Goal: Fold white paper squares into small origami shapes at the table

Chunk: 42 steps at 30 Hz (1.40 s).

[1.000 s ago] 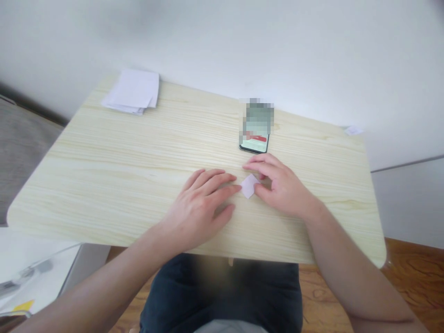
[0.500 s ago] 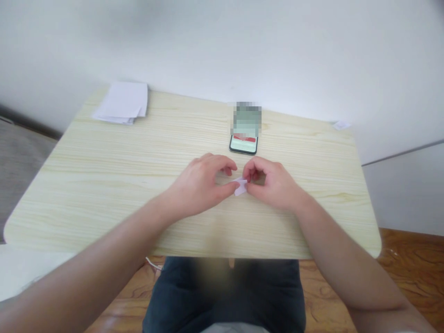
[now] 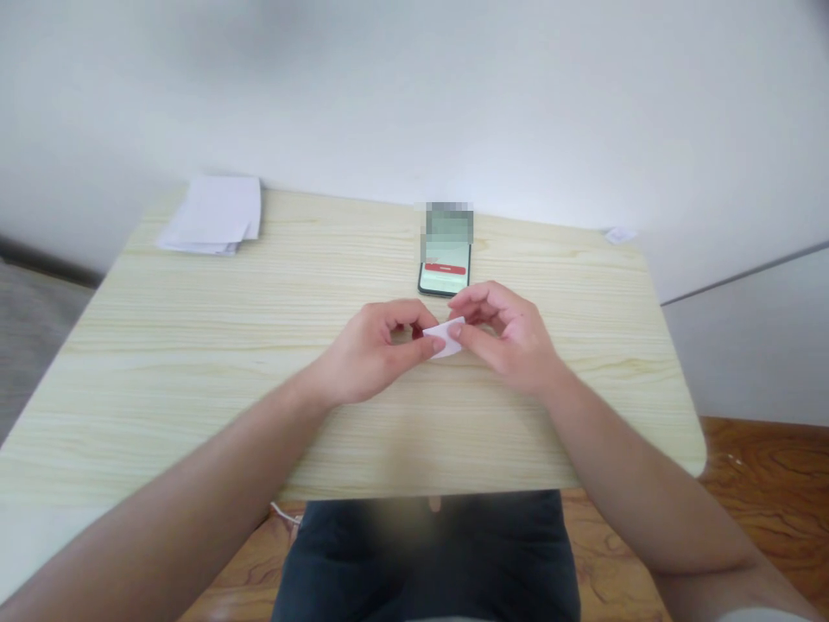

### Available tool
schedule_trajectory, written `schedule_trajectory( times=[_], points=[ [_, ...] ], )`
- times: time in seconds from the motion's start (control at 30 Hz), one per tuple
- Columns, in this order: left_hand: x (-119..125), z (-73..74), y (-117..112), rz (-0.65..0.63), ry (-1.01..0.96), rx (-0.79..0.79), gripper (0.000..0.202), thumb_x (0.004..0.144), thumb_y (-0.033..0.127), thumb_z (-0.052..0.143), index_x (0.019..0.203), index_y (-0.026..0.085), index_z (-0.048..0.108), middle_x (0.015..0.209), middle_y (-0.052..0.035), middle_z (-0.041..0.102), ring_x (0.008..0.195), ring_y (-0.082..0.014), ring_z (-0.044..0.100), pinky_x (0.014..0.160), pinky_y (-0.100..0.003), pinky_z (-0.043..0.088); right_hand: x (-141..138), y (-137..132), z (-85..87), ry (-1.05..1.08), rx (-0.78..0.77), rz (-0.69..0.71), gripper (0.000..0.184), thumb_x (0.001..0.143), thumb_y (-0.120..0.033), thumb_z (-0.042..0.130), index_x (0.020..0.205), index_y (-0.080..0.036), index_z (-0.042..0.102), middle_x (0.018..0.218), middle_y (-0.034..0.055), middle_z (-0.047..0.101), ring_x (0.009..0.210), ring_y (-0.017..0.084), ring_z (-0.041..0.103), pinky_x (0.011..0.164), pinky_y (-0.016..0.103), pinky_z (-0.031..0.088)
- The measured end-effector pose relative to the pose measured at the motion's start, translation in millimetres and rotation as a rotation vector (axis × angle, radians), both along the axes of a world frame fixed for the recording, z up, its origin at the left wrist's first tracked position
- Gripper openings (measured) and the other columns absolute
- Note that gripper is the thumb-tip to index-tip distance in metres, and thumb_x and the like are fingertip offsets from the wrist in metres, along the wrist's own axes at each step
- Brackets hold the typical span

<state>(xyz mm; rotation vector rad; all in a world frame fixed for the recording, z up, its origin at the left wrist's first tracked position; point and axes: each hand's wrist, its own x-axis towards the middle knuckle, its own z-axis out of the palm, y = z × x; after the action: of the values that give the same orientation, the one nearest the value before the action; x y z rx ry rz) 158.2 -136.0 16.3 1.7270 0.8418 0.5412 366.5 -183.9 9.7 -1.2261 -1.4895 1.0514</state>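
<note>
A small folded piece of white paper (image 3: pixel 446 338) is held just above the middle of a pale wooden table (image 3: pixel 194 345). My left hand (image 3: pixel 376 350) pinches its left side, fingers curled. My right hand (image 3: pixel 509 337) pinches its right side between thumb and fingers. Both hands meet at the paper, a little in front of a phone (image 3: pixel 445 259) that lies flat with its screen lit.
A small stack of white paper sheets (image 3: pixel 212 226) lies at the table's far left corner. A scrap of paper (image 3: pixel 618 234) sits at the far right corner. A white wall rises behind the table. Wooden floor shows at the lower right.
A second ago the paper lay flat under my spread fingers. Both hands have since curled, pinched it and lifted it slightly toward the phone.
</note>
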Motion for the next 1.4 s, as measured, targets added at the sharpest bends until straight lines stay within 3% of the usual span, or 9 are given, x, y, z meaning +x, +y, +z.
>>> schedule_trajectory(
  times=[0.13,0.23,0.37,0.5,0.6,0.7,0.87,1.07,1.4],
  points=[
    [-6,-6.9,2,0.020,-0.197,-0.048,0.017,0.092,0.032,0.067,0.101,0.017,0.070,0.088,-0.0050,0.068,0.081,-0.0183,0.063,0.073,-0.031,0.049,1,3,-2.4,0.314,-0.208,0.063,0.021,0.083,-0.027,0.079,0.098,-0.023,0.064,0.079,-0.0014,0.070,0.068,0.014,0.064,0.064,0.029,0.052],
    [-9,-10.1,1,0.094,-0.306,0.089,0.024,0.091,0.021,0.065,0.114,0.020,0.069,0.097,-0.0062,0.070,0.090,-0.0201,0.066,0.082,-0.035,0.052,2,6,-4.5,0.500,-0.339,0.087,0.022,0.078,-0.023,0.082,0.088,-0.022,0.063,0.075,-0.0037,0.069,0.066,0.013,0.065,0.063,0.027,0.053],
    [-8,-7.5,-3,0.075,-0.297,0.328,0.023,0.083,0.013,0.072,0.104,0.022,0.074,0.101,-0.0068,0.071,0.094,-0.0218,0.066,0.088,-0.039,0.053,3,8,-5.0,0.650,-0.484,0.105,0.024,0.074,-0.017,0.085,0.085,-0.020,0.063,0.075,-0.0042,0.069,0.067,0.012,0.066,0.062,0.024,0.055],
    [-6,-5.0,-5,0.091,-0.278,0.373,0.016,0.084,0.015,0.073,0.099,0.023,0.075,0.100,-0.0066,0.072,0.094,-0.0217,0.067,0.089,-0.039,0.053,2,8,-4.4,0.654,-0.525,0.152,0.021,0.075,-0.019,0.084,0.086,-0.020,0.066,0.074,-0.0039,0.070,0.064,0.012,0.066,0.061,0.026,0.057],
    [-5,-6.5,-5,0.140,-0.264,0.310,0.010,0.087,0.019,0.072,0.098,0.020,0.073,0.096,-0.0071,0.072,0.091,-0.0212,0.066,0.087,-0.039,0.053,2,8,-3.7,0.520,-0.462,0.136,0.016,0.085,-0.032,0.079,0.089,-0.019,0.071,0.082,0.0015,0.075,0.073,0.016,0.071,0.071,0.032,0.060],
    [-5,-8.9,-5,0.198,-0.230,0.197,0.007,0.090,0.023,0.070,0.095,0.018,0.069,0.090,-0.0058,0.070,0.085,-0.0193,0.065,0.081,-0.036,0.052,1,5,-2.6,0.368,-0.310,0.046,0.026,0.093,-0.046,0.069,0.091,-0.020,0.075,0.088,0.0041,0.076,0.082,0.018,0.072,0.076,0.032,0.060],
    [-3,-9.1,-5,0.209,-0.219,0.061,0.011,0.088,0.025,0.071,0.090,0.017,0.064,0.084,-0.0033,0.067,0.076,-0.0158,0.065,0.069,-0.029,0.053,-5,-2,-1.8,0.277,-0.213,0.061,0.019,0.082,-0.031,0.084,0.095,-0.024,0.073,0.089,0.0014,0.077,0.076,0.017,0.072,0.069,0.030,0.060],
    [-2,-6.3,-4,0.162,-0.363,-0.160,0.011,0.088,0.022,0.072,0.092,0.017,0.064,0.074,-0.0009,0.068,0.068,-0.0146,0.070,0.064,-0.027,0.056,-6,-2,0.4,0.279,-0.177,0.033,0.011,0.086,-0.028,0.079,0.093,-0.024,0.072,0.083,0.0007,0.076,0.073,0.017,0.072,0.066,0.031,0.061],
    [-4,-1.3,-1,0.093,-0.535,-0.281,0.004,0.085,0.014,0.073,0.089,0.014,0.072,0.076,-0.0041,0.072,0.072,-0.0165,0.071,0.070,-0.029,0.057,0,5,-4.8,0.408,-0.245,0.121,0.007,0.084,-0.022,0.079,0.090,-0.022,0.076,0.081,0.0014,0.076,0.074,0.018,0.073,0.069,0.034,0.063]
  ],
)
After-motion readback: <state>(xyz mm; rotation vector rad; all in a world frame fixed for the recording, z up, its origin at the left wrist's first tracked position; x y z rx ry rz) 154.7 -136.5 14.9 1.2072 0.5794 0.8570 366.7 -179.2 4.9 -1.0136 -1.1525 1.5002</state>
